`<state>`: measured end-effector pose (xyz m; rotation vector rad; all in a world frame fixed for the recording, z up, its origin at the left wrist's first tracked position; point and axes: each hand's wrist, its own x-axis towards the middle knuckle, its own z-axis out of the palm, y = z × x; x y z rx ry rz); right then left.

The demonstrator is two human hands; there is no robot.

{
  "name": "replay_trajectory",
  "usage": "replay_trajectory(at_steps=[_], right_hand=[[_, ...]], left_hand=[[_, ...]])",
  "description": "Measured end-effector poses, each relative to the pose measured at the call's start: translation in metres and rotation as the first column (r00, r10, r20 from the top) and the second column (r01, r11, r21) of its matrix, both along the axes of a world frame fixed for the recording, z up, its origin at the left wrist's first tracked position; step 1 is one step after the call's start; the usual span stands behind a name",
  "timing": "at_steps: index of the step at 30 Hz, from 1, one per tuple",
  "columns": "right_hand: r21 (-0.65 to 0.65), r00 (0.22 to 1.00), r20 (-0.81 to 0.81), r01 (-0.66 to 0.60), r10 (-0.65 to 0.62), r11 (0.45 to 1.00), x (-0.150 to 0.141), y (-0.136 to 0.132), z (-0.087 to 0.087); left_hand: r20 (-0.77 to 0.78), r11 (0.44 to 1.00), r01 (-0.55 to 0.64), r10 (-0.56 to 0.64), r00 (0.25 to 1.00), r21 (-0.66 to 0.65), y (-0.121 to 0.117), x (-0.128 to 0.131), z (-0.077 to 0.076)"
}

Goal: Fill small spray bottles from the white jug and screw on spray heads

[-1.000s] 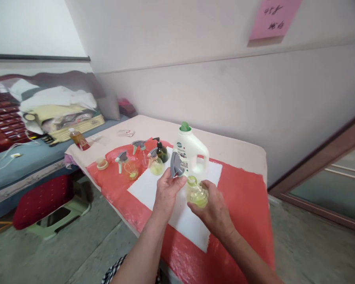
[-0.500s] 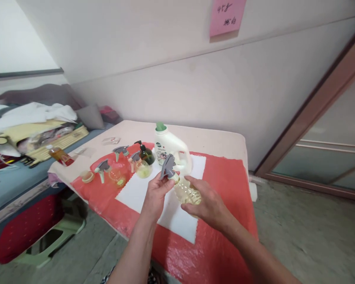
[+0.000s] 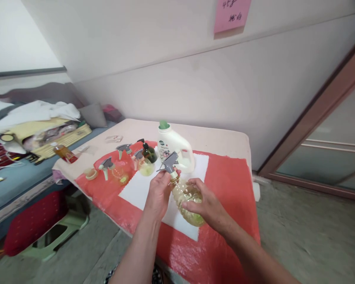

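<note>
A clear yellowish spray bottle (image 3: 182, 194) with a grey trigger head (image 3: 169, 162) is held tilted above the white sheet (image 3: 136, 193). My left hand (image 3: 159, 190) is closed at the bottle's neck, just below the trigger head. Around the side of its rounded body wraps my right hand (image 3: 203, 201). Behind the bottle stands a large cream jug (image 3: 174, 140) with a handle and something green in its mouth. A dark green pump bottle (image 3: 149, 153) is left of the jug, near a round pale-green clear container (image 3: 146, 168).
On the red cloth (image 3: 227, 189) at the left are more grey trigger heads (image 3: 107, 163) and a small round lid (image 3: 91, 174). An amber bottle (image 3: 65, 153) lies on the table's left edge. A red-covered stool (image 3: 35, 221) stands beside the table.
The spray bottle has turned in my hands: its trigger lever now points left and more of its body shows. The view has shifted slightly; the things on the table stay put.
</note>
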<state>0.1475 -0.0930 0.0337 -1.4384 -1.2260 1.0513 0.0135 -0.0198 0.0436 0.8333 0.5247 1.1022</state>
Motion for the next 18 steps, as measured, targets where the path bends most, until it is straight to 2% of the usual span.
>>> replay_trajectory(at_steps=[2, 4, 7, 10, 12, 15, 18], right_hand=[[-0.012, 1.000, 0.014, 0.026, -0.026, 1.000, -0.0036, 0.0003, 0.0003], [-0.036, 0.999, -0.039, 0.014, -0.015, 0.999, -0.0058, -0.0011, 0.0026], [-0.050, 0.981, -0.191, -0.048, 0.038, 0.998, -0.0063, -0.0044, 0.0054], [-0.022, 0.922, -0.370, -0.136, 0.119, 0.990, -0.0051, -0.0061, 0.0038], [-0.008, 0.888, -0.433, -0.174, 0.153, 0.985, -0.0048, -0.0057, 0.0014], [-0.009, 0.908, -0.398, -0.151, 0.135, 0.988, -0.0061, -0.0036, -0.0005], [-0.048, 0.982, -0.191, -0.028, 0.018, 0.998, -0.0093, -0.0016, -0.0002]], left_hand=[[0.011, 0.998, -0.049, 0.049, 0.999, -0.031, 0.0016, 0.0017, -0.0021], [0.010, 0.997, -0.045, 0.046, 0.999, -0.065, 0.0028, 0.0021, -0.0027], [0.017, 0.996, -0.021, 0.023, 1.000, -0.085, 0.0032, 0.0012, -0.0010], [0.052, 0.997, -0.024, 0.027, 0.998, -0.071, 0.0021, 0.0004, 0.0009], [0.068, 0.996, 0.004, 0.002, 0.998, -0.089, 0.0009, 0.0001, 0.0013], [0.079, 0.990, 0.050, -0.040, 0.996, -0.130, -0.0009, 0.0009, 0.0012], [0.068, 0.994, 0.015, -0.008, 0.998, -0.104, -0.0017, 0.0039, 0.0005]])
